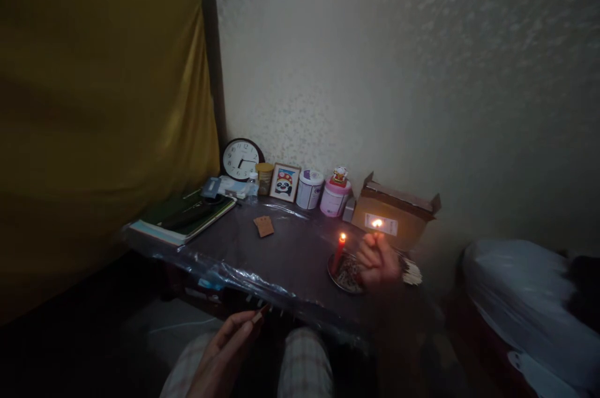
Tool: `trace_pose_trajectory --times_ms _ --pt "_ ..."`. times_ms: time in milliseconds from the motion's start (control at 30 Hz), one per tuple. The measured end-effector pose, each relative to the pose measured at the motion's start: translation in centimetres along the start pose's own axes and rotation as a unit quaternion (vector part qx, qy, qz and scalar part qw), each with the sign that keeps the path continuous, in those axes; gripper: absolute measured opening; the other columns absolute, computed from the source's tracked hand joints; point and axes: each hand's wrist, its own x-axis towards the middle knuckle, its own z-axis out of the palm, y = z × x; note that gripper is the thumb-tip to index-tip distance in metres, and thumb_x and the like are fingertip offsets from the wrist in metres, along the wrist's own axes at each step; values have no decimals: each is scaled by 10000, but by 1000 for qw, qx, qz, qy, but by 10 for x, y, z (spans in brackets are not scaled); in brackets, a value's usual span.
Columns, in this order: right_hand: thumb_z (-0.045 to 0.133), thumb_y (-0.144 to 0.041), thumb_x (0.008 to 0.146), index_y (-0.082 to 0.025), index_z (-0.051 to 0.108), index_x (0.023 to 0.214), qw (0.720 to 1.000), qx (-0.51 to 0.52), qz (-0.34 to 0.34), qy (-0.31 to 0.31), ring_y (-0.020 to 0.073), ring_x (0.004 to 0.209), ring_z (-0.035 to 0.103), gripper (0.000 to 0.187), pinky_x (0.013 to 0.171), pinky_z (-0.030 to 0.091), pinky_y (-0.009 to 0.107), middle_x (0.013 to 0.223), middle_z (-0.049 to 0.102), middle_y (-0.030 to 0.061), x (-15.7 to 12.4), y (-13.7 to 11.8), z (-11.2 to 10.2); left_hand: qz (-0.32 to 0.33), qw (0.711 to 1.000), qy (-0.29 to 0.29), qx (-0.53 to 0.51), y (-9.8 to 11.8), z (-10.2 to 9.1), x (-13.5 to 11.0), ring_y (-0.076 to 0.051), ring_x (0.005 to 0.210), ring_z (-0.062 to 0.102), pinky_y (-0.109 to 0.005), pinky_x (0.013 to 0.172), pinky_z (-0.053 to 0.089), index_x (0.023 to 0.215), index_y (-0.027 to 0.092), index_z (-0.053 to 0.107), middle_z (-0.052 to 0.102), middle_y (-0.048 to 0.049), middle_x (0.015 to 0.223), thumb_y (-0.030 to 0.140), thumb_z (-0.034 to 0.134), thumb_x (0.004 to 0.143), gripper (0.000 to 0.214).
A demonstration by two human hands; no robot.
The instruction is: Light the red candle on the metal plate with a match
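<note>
A burning match point(377, 223) stands upright in the closed fingers of my right hand point(380, 263), its flame just above the fingertips. Left of that hand a lit red candle point(339, 253) stands on a round metal plate point(345, 288) strewn with small dark bits; hand and candle are apart. In front of the table edge, above my lap, my left hand point(232, 342) pinches a small thin brown piece with a pale end point(257, 317), too dim to name. On the table lies a piece of brown cardboard point(264, 226).
Along the wall stand a round clock point(241, 159), a panda picture frame point(284, 183), a white tin point(309, 189), a pink tin point(334, 199) and a cardboard box point(407, 213). Thin pale sticks point(412, 272) lie right of my right hand. A green book point(182, 213) lies left.
</note>
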Motion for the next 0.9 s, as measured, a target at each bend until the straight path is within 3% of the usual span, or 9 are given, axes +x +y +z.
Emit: trace_pose_trajectory --times_ms 67,167,267,367,467,533,667,800,900 --pt "502 -565 742 -223 553 640 999 -11 16 -41 85 378 300 361 371 270 227 515 441 -38 -10 5 18 0 1000 -2 -15 -1 -1 0 -259 939 634 -290 815 494 732 223 740 749 -45 845 326 809 503 261" --pt "686 -435 623 -207 578 585 998 -25 23 -46 103 462 407 256 429 311 221 529 478 -30 -21 11 41 -2 999 -3 -35 -6 -7 1 -243 894 656 -273 786 510 717 222 743 752 -35 835 310 816 511 236" --pt "588 -442 729 -208 569 664 999 -1 33 -40 94 444 384 243 437 315 210 510 445 -50 -25 6 52 22 998 -28 -52 -14 -16 5 -217 934 648 -249 820 495 771 224 739 750 -26 866 306 779 599 195" --pt "449 -485 805 -213 531 705 996 34 34 -80 72 409 335 301 409 309 196 581 475 -46 -28 3 59 9 998 -41 -51 -19 -23 8 -222 971 640 -261 850 481 796 222 730 750 -38 882 316 766 628 196" --pt "566 -472 729 -204 540 619 991 11 35 -126 77 408 367 291 393 313 192 524 464 -46 -35 14 70 19 998 -42 -52 -20 -25 8 -239 967 643 -283 867 477 791 222 732 753 -45 883 335 792 584 243" --pt "612 -437 707 -199 548 612 992 -2 33 -119 82 434 403 265 411 338 190 528 478 -42 -40 24 74 27 997 -35 -56 -19 -24 5 -237 956 645 -278 857 482 789 222 737 753 -41 888 328 799 573 248" --pt "448 -443 840 -198 555 738 993 -5 28 -115 71 430 395 286 421 360 190 624 528 -29 -46 34 72 9 998 3 -69 -18 -21 2 -228 951 650 -262 835 489 771 228 739 757 -33 859 320 811 554 247" --pt "615 -364 740 -195 564 635 991 -55 12 -124 98 532 471 206 496 405 197 614 532 -21 -51 45 73 -7 997 -4 -73 -18 -20 1 -230 906 669 -256 804 509 727 216 739 764 -35 828 301 844 481 280" --pt "605 -305 738 -193 580 634 991 -83 15 -107 117 630 502 156 585 428 206 649 537 -10 -57 56 76 4 999 -1 -51 -17 -21 -2 -269 940 665 -314 848 513 768 203 740 762 -61 877 287 838 483 312"
